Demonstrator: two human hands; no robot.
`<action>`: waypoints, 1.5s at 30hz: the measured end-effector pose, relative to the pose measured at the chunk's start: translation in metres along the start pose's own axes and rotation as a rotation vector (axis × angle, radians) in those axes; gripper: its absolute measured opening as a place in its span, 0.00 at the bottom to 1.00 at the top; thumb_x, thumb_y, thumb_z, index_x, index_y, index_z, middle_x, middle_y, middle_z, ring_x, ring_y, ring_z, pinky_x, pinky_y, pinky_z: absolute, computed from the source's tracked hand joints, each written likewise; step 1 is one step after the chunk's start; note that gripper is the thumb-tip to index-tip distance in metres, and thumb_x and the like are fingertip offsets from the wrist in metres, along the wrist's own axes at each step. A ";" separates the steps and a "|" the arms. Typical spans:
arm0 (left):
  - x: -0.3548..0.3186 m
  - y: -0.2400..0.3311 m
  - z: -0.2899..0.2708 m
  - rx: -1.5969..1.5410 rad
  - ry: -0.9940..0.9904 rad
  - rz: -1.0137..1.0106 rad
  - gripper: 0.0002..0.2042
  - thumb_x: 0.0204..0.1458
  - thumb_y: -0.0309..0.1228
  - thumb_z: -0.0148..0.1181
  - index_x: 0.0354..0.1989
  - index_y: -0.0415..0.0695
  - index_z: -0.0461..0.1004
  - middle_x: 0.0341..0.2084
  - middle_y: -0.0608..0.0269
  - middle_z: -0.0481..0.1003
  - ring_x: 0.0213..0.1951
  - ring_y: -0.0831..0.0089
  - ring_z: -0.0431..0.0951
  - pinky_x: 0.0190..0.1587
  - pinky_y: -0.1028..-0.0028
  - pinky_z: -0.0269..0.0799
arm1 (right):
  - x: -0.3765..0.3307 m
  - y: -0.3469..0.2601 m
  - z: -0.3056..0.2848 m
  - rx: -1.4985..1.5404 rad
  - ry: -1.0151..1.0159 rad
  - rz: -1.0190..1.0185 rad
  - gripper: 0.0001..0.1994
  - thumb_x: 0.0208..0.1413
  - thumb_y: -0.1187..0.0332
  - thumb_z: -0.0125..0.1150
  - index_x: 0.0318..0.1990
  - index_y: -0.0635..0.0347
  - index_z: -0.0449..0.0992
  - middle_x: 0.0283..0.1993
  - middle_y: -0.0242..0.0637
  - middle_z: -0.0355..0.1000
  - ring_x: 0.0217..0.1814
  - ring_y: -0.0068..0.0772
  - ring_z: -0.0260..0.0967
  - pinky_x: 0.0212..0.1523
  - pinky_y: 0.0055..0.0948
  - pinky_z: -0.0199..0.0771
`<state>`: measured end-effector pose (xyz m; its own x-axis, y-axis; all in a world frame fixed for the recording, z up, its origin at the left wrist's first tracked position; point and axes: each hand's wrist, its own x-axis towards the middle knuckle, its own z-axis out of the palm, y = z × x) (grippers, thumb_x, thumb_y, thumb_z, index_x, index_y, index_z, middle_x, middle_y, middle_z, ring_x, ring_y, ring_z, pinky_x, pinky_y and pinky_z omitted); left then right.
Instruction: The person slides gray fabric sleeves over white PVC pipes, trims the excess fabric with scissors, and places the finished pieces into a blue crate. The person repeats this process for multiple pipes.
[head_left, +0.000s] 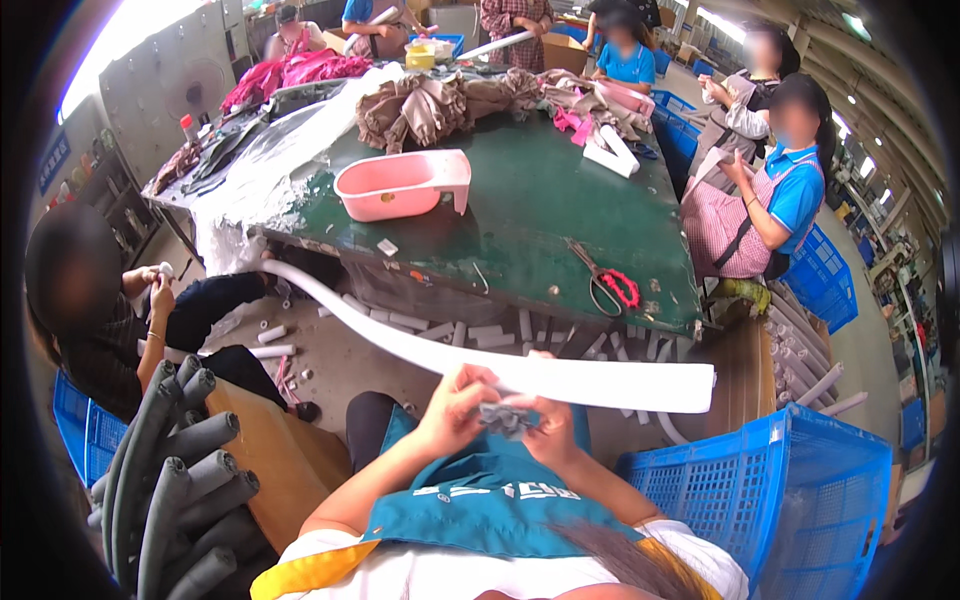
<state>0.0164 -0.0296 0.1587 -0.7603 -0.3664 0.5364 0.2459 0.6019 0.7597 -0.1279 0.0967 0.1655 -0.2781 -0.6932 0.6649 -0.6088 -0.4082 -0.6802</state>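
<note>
In front of my lap, my left hand (458,408) is closed, its fingers pinching the left side of a bunched dark grey cloth piece (507,420). My right hand (553,422) grips the same cloth from its right side. Just beyond my fingers runs a long white foam tube (620,385), curving from the table's near left corner to a blunt end on the right. Both hands are up against it; whether they bear any of its weight I cannot tell.
A green-topped table (500,240) ahead carries a pink plastic basin (400,190), red-handled scissors (612,283) and heaped brown cloth (425,108). Grey covered tubes (165,490) crowd my left; a blue crate (770,490) stands right. White tube pieces litter the floor. Several people work around.
</note>
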 end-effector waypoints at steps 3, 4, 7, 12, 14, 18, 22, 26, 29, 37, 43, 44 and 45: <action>0.018 0.003 -0.017 0.005 0.099 0.120 0.17 0.35 0.17 0.58 0.38 0.42 0.72 0.56 0.47 0.65 0.62 0.45 0.63 0.64 0.52 0.55 | 0.017 0.002 -0.022 0.011 -0.138 -0.091 0.29 0.44 0.38 0.66 0.47 0.49 0.82 0.67 0.53 0.58 0.74 0.57 0.43 0.70 0.53 0.38; 0.025 0.005 -0.024 -0.021 0.042 0.095 0.18 0.36 0.18 0.57 0.40 0.41 0.71 0.58 0.47 0.64 0.64 0.45 0.60 0.66 0.50 0.49 | 0.019 0.008 -0.028 0.166 -0.149 -0.088 0.27 0.44 0.39 0.67 0.41 0.51 0.84 0.69 0.54 0.56 0.75 0.55 0.43 0.70 0.53 0.37; 0.033 0.014 -0.036 0.189 -0.134 -0.049 0.19 0.39 0.18 0.54 0.44 0.41 0.67 0.58 0.50 0.66 0.64 0.48 0.60 0.66 0.46 0.46 | 0.027 0.014 -0.043 0.804 -0.186 -0.042 0.15 0.36 0.53 0.76 0.22 0.55 0.84 0.72 0.55 0.48 0.78 0.54 0.36 0.72 0.52 0.37; 0.022 0.006 -0.012 0.019 -0.124 -0.121 0.09 0.47 0.17 0.58 0.36 0.39 0.68 0.52 0.51 0.69 0.52 0.53 0.70 0.52 0.65 0.68 | 0.023 0.000 -0.041 0.750 0.598 0.127 0.27 0.58 0.61 0.60 0.61 0.64 0.62 0.69 0.51 0.54 0.61 0.52 0.66 0.63 0.54 0.63; 0.010 0.004 0.005 -0.048 -0.153 -0.152 0.09 0.47 0.16 0.57 0.36 0.40 0.68 0.52 0.52 0.69 0.53 0.55 0.70 0.53 0.65 0.68 | 0.040 -0.011 -0.044 0.600 0.797 0.125 0.34 0.58 0.64 0.57 0.68 0.64 0.49 0.59 0.50 0.66 0.50 0.46 0.74 0.51 0.45 0.75; -0.011 0.000 0.020 -0.640 -0.201 -0.518 0.09 0.56 0.21 0.55 0.45 0.41 0.71 0.55 0.57 0.68 0.56 0.64 0.69 0.57 0.67 0.66 | 0.054 -0.021 -0.069 0.695 0.368 0.214 0.38 0.51 0.64 0.58 0.67 0.67 0.49 0.27 0.39 0.66 0.25 0.31 0.66 0.28 0.30 0.70; -0.001 -0.008 0.007 -0.119 -0.276 -0.433 0.08 0.55 0.24 0.57 0.43 0.46 0.73 0.63 0.55 0.61 0.68 0.57 0.55 0.66 0.44 0.45 | 0.060 -0.041 -0.143 0.496 0.481 0.018 0.31 0.50 0.63 0.58 0.61 0.64 0.56 0.28 0.36 0.62 0.24 0.25 0.58 0.26 0.28 0.63; 0.024 -0.021 0.023 0.350 -0.299 -0.220 0.12 0.44 0.23 0.66 0.35 0.52 0.73 0.71 0.48 0.42 0.71 0.39 0.38 0.63 0.28 0.31 | 0.043 -0.106 -0.213 0.269 0.488 -0.292 0.31 0.50 0.63 0.58 0.60 0.65 0.56 0.30 0.36 0.61 0.25 0.24 0.58 0.29 0.27 0.58; 0.064 -0.021 0.067 0.149 -0.319 -0.013 0.12 0.43 0.23 0.68 0.34 0.52 0.75 0.71 0.44 0.41 0.70 0.36 0.36 0.65 0.34 0.37 | 0.032 -0.163 -0.228 0.014 0.630 -0.404 0.27 0.46 0.61 0.62 0.51 0.63 0.60 0.29 0.34 0.60 0.27 0.24 0.58 0.31 0.28 0.57; 0.091 0.012 0.208 -0.742 -0.821 0.137 0.08 0.50 0.25 0.64 0.37 0.48 0.74 0.69 0.43 0.47 0.72 0.46 0.41 0.68 0.59 0.48 | 0.049 -0.219 -0.235 -0.800 0.477 -0.466 0.16 0.53 0.62 0.55 0.46 0.60 0.67 0.34 0.43 0.68 0.31 0.34 0.64 0.33 0.34 0.66; 0.077 -0.055 0.111 -0.867 -0.238 -0.522 0.10 0.56 0.29 0.60 0.44 0.42 0.71 0.33 0.69 0.72 0.40 0.80 0.71 0.45 0.76 0.68 | 0.070 -0.110 -0.188 -0.425 0.015 0.368 0.25 0.51 0.60 0.69 0.51 0.66 0.70 0.33 0.39 0.72 0.32 0.27 0.70 0.36 0.25 0.73; 0.070 -0.055 0.078 -0.843 -0.140 -0.545 0.10 0.57 0.29 0.59 0.45 0.42 0.70 0.33 0.70 0.72 0.40 0.81 0.71 0.44 0.77 0.68 | 0.060 -0.084 -0.172 -0.028 -0.044 0.502 0.36 0.50 0.50 0.69 0.58 0.67 0.63 0.32 0.39 0.71 0.29 0.25 0.70 0.31 0.24 0.72; 0.060 -0.055 0.043 -0.809 -0.025 -0.570 0.11 0.58 0.29 0.59 0.46 0.43 0.68 0.33 0.71 0.72 0.39 0.82 0.70 0.44 0.79 0.68 | 0.049 -0.061 -0.153 0.201 -0.143 0.646 0.43 0.49 0.43 0.67 0.61 0.67 0.58 0.31 0.40 0.70 0.27 0.24 0.70 0.28 0.24 0.72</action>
<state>-0.0687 -0.0543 0.1330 -0.9028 -0.4300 0.0117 0.1691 -0.3297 0.9288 -0.2184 0.1783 0.2871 -0.4297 -0.9003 0.0695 -0.2010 0.0204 -0.9794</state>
